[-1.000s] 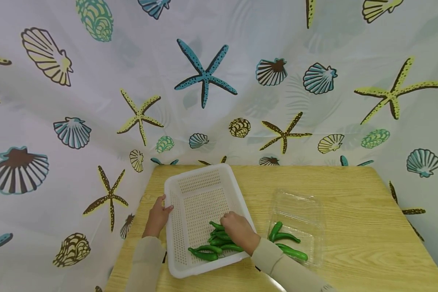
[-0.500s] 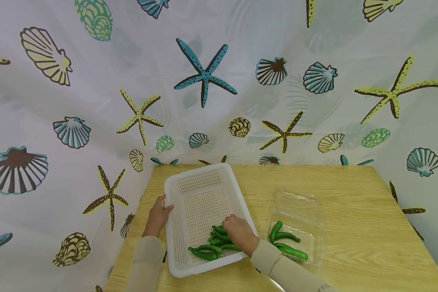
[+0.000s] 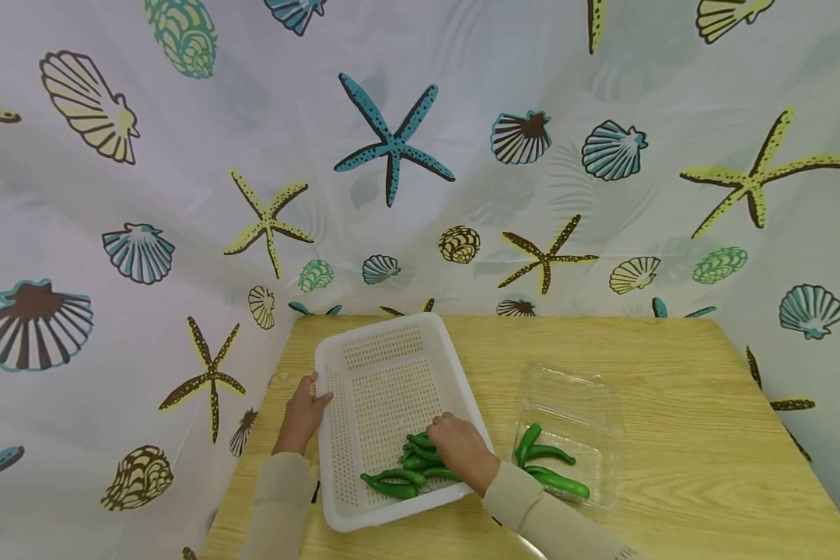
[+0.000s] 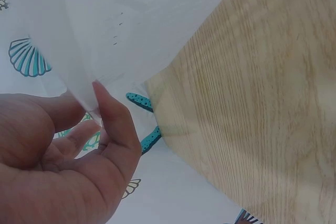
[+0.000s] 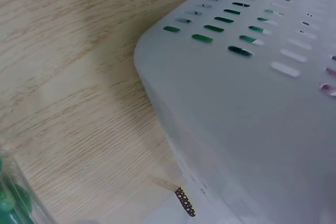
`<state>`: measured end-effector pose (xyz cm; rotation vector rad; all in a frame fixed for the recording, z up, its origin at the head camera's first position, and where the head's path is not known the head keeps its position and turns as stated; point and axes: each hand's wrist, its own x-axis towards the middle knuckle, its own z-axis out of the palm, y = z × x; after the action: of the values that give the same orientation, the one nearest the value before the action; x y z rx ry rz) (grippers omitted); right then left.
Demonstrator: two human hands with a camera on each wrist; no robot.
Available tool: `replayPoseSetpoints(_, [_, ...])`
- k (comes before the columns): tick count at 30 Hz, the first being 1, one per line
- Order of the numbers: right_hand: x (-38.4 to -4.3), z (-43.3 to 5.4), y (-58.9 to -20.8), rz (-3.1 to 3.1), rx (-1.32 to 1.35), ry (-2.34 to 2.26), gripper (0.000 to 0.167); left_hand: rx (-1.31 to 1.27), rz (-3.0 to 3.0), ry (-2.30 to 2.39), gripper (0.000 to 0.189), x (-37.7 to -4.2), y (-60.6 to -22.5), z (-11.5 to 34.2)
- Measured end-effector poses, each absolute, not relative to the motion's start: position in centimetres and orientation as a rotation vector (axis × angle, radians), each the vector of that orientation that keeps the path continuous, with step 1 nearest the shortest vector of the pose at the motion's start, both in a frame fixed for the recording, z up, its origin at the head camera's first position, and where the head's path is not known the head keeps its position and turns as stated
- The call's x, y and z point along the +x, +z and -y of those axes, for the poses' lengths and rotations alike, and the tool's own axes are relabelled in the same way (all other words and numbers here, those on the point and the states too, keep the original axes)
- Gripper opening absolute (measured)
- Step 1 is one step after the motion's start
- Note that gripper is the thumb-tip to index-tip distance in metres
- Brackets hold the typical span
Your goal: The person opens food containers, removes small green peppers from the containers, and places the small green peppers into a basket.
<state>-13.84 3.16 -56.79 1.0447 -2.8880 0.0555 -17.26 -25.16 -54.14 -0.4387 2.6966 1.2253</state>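
A white perforated plastic basket (image 3: 329, 467) stands at an angle on the table. My left hand (image 3: 302, 414) pinches its left rim; the left wrist view shows thumb and fingers on either side of the rim (image 4: 86, 95). Several green chili peppers (image 3: 392, 488) lie at the basket's near end. My right hand (image 3: 460, 449) reaches over the right rim, its curled fingers gripping chili peppers (image 3: 420, 451) whose ends stick out to the left; the fingertips are hidden. In the right wrist view, the basket wall (image 5: 210, 87) covers the hand, with green showing through its slots.
Right of the basket lies an open clear plastic clamshell box (image 3: 605, 459) holding a few green chili peppers (image 3: 560, 484). A wooden table (image 3: 700, 435) carries everything. Around it hangs a white curtain (image 3: 455, 70) printed with starfish and shells.
My right hand has shifted slightly toward me and to the right, and the chili peppers beneath it have moved a little. My left hand and the basket stay put.
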Motion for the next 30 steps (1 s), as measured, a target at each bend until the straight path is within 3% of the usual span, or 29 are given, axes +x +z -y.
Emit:
replayPoseSetpoints(16, [-13.4,-4.0,-56.3,2.837,1.070,0.145,0.007,-0.429,-2.720,1.215,0.058,-17.4,-54.5,25.3])
replayPoseSetpoints(30, [-12.6,-6.5,-52.9,2.650,1.041,0.222,0.009,-0.427,-2.710,1.210,0.058,-17.2,-54.1,25.2])
